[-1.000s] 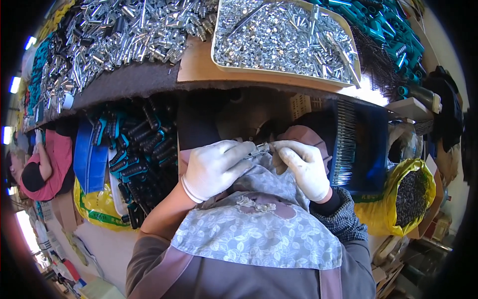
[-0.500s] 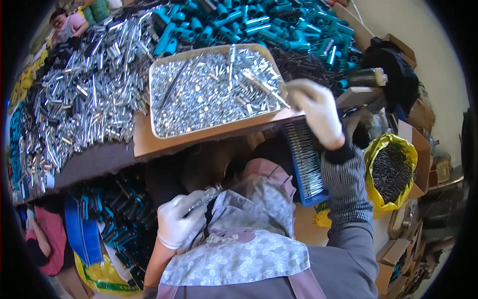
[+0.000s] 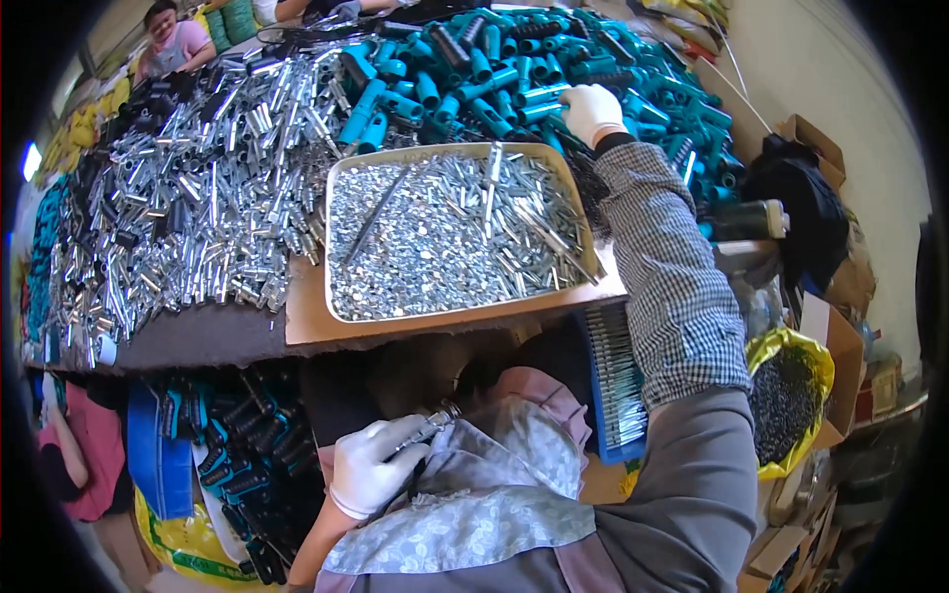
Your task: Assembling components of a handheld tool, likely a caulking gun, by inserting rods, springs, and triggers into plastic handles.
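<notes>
My left hand [image 3: 371, 466], in a white glove, is down in my lap, closed around a slim silver metal part [image 3: 427, 427] that sticks out past the fingers. My right hand [image 3: 590, 109], also gloved, reaches far over the table onto the heap of teal plastic tubes [image 3: 494, 69], its fingers bent on one of them. Between the two hands sits a metal tray [image 3: 341, 183] full of small silver pieces and a few long rods.
A large pile of silver metal tubes [image 3: 188, 208] covers the table's left. A blue crate of thin rods [image 3: 613, 385] and a yellow bag of dark parts [image 3: 786, 400] stand at the right. More teal and black parts [image 3: 232, 445] lie below the table. Another person [image 3: 173, 40] sits at the far side.
Both hands were together in my lap on the metal part. My right hand let go, rose past the tray and now rests on the teal tubes; the left hand stayed low.
</notes>
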{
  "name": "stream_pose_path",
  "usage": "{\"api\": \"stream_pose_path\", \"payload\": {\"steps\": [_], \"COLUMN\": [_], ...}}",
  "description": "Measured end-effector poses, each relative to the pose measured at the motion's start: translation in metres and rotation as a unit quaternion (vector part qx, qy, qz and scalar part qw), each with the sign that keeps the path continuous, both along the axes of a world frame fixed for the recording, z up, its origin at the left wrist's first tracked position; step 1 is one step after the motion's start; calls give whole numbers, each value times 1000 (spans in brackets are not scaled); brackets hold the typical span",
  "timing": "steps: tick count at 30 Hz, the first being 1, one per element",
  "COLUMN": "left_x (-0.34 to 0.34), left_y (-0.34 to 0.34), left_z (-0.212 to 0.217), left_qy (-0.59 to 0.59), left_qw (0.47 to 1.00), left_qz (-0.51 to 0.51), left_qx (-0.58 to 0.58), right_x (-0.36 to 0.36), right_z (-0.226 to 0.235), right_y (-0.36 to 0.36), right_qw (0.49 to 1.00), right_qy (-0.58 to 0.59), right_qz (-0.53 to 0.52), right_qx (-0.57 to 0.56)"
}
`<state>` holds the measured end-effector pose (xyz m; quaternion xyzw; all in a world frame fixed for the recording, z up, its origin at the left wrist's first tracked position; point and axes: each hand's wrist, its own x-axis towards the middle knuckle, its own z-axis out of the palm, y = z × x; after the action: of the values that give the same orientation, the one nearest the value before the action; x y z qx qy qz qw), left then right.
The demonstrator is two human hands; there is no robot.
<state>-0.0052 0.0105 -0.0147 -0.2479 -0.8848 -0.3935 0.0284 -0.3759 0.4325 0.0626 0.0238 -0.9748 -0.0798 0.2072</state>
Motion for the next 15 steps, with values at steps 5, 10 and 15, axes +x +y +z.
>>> {"api": "stream_pose_path", "payload": {"steps": [5, 10, 15], "left_x": [-10, -16, -8], "left_y": [-3, -6, -3], "left_z": [0, 9, 14], "left_qy": [-1, -4, 4], "left_qw": [1000, 1000, 1000], "left_qz": [17, -7, 10], "left_qx": [0, 7, 14], "right_x": [-27, 6, 115], "right_z": [-18, 28, 110], "right_y": [-10, 18, -34], "right_qw": [984, 970, 816], "right_qy": [-116, 141, 275], "right_qz": [-127, 117, 284], "right_qx": [55, -160, -422]}}
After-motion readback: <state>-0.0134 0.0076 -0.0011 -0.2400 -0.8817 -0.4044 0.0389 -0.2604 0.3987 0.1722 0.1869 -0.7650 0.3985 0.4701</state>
